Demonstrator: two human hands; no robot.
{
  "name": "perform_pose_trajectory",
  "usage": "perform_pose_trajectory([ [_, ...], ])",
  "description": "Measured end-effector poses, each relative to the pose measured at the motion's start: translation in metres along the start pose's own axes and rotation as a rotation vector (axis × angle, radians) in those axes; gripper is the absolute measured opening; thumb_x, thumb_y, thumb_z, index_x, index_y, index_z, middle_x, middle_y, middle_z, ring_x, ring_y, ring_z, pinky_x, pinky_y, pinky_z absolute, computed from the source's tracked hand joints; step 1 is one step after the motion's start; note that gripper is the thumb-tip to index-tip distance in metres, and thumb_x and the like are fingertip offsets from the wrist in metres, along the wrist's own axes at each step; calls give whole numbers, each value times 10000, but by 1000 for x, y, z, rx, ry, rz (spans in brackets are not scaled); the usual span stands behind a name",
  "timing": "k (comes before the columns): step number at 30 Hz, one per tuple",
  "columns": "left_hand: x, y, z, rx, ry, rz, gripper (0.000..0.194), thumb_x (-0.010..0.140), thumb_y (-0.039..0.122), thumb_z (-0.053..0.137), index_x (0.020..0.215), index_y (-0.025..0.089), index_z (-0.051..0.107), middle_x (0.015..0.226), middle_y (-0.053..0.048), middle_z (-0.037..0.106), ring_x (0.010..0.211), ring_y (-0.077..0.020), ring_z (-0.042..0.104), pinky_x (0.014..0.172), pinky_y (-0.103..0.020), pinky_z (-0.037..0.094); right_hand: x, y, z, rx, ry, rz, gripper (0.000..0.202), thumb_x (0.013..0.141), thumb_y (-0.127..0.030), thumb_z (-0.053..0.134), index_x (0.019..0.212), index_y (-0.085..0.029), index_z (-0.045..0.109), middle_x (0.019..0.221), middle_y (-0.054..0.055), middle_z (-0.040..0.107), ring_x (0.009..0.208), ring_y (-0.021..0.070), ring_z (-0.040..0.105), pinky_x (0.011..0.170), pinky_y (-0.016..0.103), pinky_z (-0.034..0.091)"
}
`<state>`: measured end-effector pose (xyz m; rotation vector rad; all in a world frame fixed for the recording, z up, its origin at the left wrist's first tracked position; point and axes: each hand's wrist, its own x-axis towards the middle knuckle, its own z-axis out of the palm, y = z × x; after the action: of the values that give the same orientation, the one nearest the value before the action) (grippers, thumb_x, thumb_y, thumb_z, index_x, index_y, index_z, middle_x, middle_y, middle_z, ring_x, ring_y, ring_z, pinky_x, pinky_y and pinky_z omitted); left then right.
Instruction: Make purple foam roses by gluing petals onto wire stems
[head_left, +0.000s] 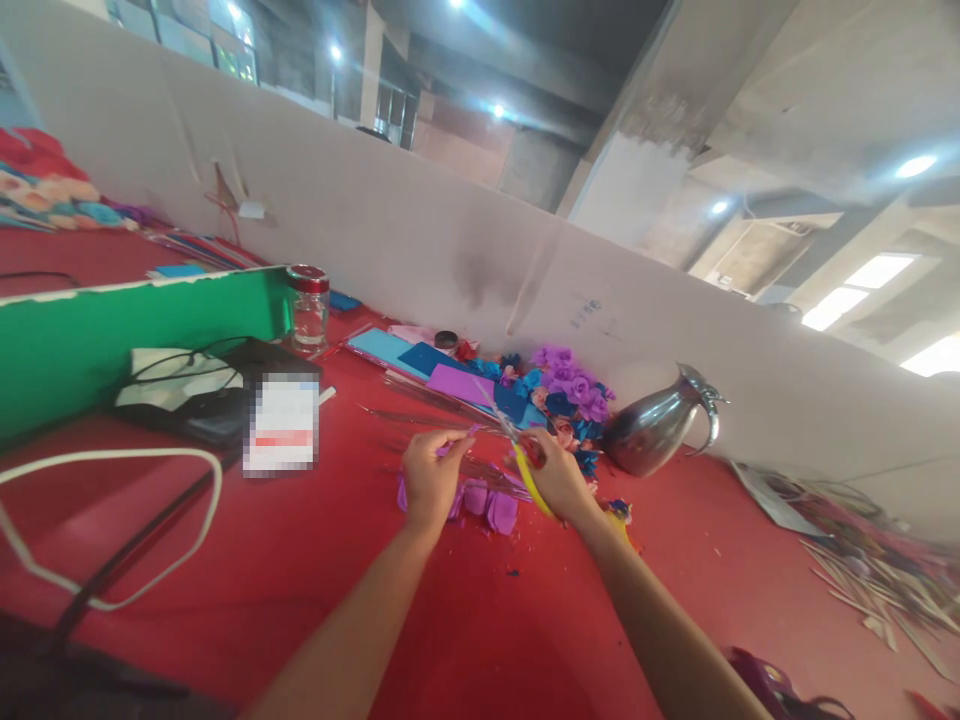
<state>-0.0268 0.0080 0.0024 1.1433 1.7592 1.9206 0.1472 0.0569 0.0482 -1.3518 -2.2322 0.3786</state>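
Yellow-handled scissors (529,480) are gripped in my right hand (556,474), their blades pointing up and away over the stacked sheets. My left hand (435,478) is closed in a pinch on a small purple piece (456,445), which looks like paper or foam. The scissor blades are a little to the right of that piece, apart from it. Below my hands, cut purple pieces with rounded corners (501,512) lie in small stacks, partly hidden by my left hand. Behind them rest thin wires or sticks (420,415) and a purple sheet (461,384) on blue sheets (427,358).
Purple and blue artificial flowers (574,380) are heaped beside a metal pitcher (660,425). A glass jar with a red lid (308,308) stands by the green box wall (150,345). A blurred white phone-like item (282,425) and white cable (214,500) lie left. Thin sticks (877,590) lie right.
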Motion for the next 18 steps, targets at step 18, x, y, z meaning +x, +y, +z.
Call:
perform_pose_trajectory([
  [18, -10, 30, 2, -476, -212, -334, 160, 589, 298, 756, 717, 202, 767, 713, -28, 728, 717, -186, 642, 707, -296, 493, 21, -40, 5, 818, -134, -128, 282, 807, -264, 560, 1073, -228, 647, 1004, 34, 678, 921, 185, 633, 813, 324, 512],
])
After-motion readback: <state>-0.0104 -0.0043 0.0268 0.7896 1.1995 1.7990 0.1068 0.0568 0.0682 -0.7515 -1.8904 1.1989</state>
